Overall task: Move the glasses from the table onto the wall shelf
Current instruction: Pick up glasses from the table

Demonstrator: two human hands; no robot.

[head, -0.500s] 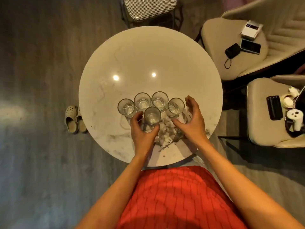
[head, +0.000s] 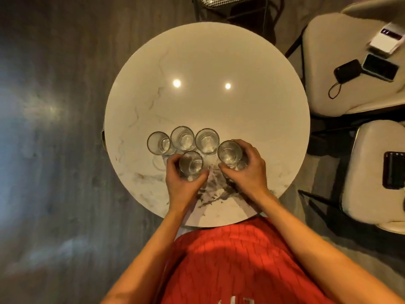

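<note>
Several clear glasses stand in a cluster on the near half of the round marble table [head: 219,62]. My left hand [head: 184,185] is wrapped around the nearest glass [head: 191,164]. My right hand [head: 247,172] grips the rightmost glass [head: 229,153]. Three more glasses stay untouched in a row behind: left [head: 158,143], middle [head: 183,138] and right [head: 207,140]. The wall shelf is not in view.
A chair [head: 232,3] stands at the table's far side. Two beige seats [head: 350,88] on the right carry phones [head: 380,66], a pouch and a white box. Dark wooden floor lies to the left. My red garment fills the bottom.
My right hand has closed around the rightmost glass, which it was only reaching beside before. My left hand has tightened on the nearest glass. The camera has shifted closer.
</note>
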